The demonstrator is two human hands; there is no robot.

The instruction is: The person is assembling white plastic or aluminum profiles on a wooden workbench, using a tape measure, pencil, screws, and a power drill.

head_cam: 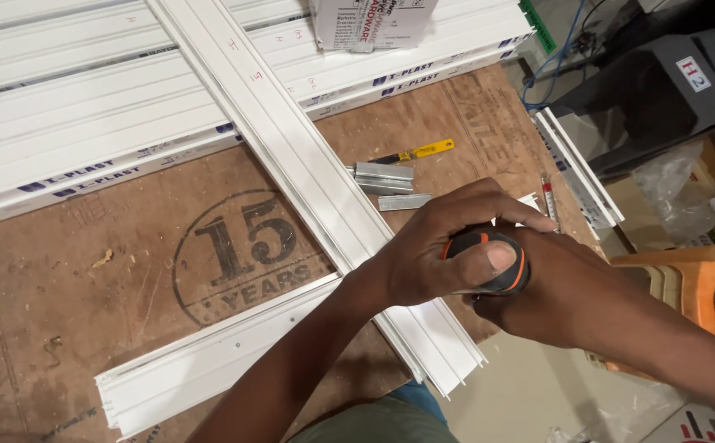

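Hands meet at the near end of a long white plastic channel (324, 176) that runs slantwise across the brown bench (70, 312). The left hand (435, 246) comes across from below, its grip clamped around the black-and-orange handle of a tool (497, 258), thumb pressed flat on the handle's top. The right hand (562, 287) sits just beneath and beside it, touching the tool's underside; whether its fingers are closed on anything cannot be told, since the left hand covers them. The tool's working end is hidden, so what it bears on is unclear, though it sits right at the channel's edge. A second white channel (210, 361) lies crosswise, its end butting the first near the left wrist. To do this step well, it seems wise to keep the handle square to the channel, press straight down through the thumb, and let the lower hand steady the piece so the thin plastic wall does not flex or crack. Nearby lie strips of metal staples (383, 177), a yellow-handled knife (419, 152), and a stack of white panels (86, 123) at the bench's far side.
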